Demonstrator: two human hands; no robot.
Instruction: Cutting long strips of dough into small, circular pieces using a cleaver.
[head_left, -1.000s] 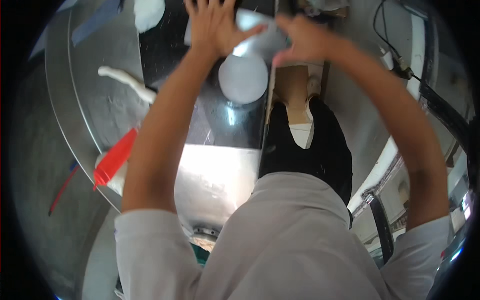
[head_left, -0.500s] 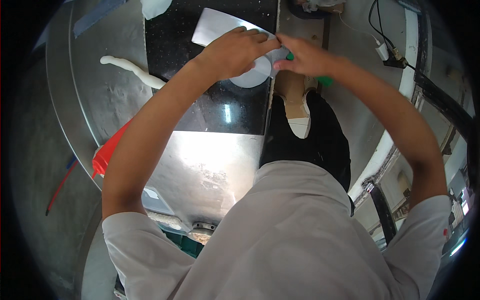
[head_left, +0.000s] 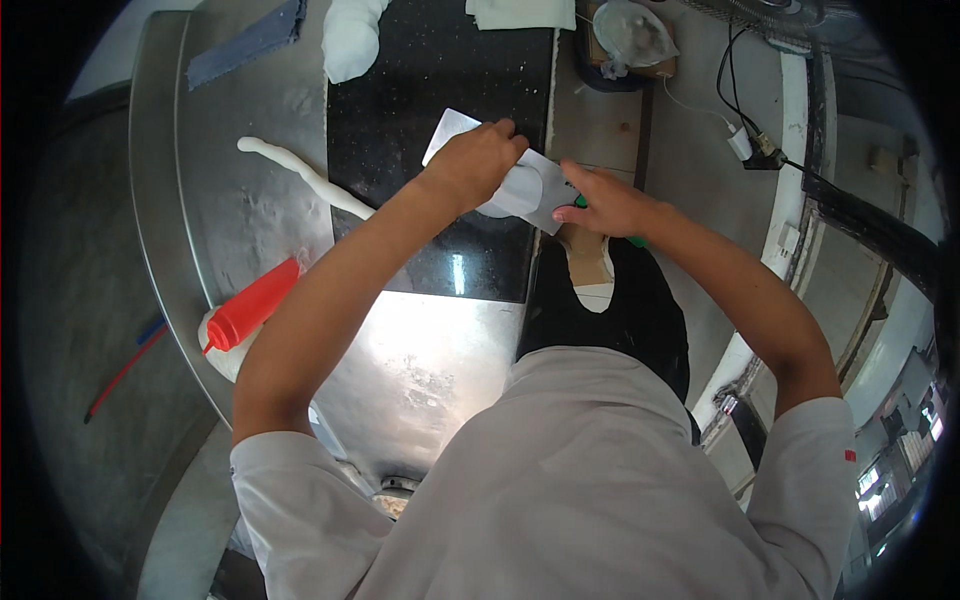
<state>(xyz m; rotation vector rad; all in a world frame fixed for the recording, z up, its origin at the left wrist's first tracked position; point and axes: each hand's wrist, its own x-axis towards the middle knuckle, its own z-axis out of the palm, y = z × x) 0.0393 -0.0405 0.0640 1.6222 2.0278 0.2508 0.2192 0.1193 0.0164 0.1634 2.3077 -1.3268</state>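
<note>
A wide, flat metal blade (head_left: 447,131) lies slanted over the black part of the counter near its right edge. My left hand (head_left: 475,165) is closed over the upper side of the blade, fingers curled. At its right end, my right hand (head_left: 610,203) has thumb and fingertips set apart on the blade. Between my hands, a thin, round white sheet (head_left: 517,190) that looks like dough rests against the metal; part of it hangs past the lower edge. A long white dough roll (head_left: 305,178) stretches across the steel toward my left forearm.
A red squeeze bottle (head_left: 253,303) lies beside my left forearm, over a white lump (head_left: 215,350). White dough (head_left: 351,40), a blue-grey cloth (head_left: 247,42) and a pale folded cloth (head_left: 520,12) are farther off. A bag-covered container (head_left: 630,38) and a power plug (head_left: 740,143) are at right.
My view has shifted, so the counter sits lower in the picture. My left hand has turned and the blade now slopes more steeply, showing more of its right end. Both hands stay at it.
</note>
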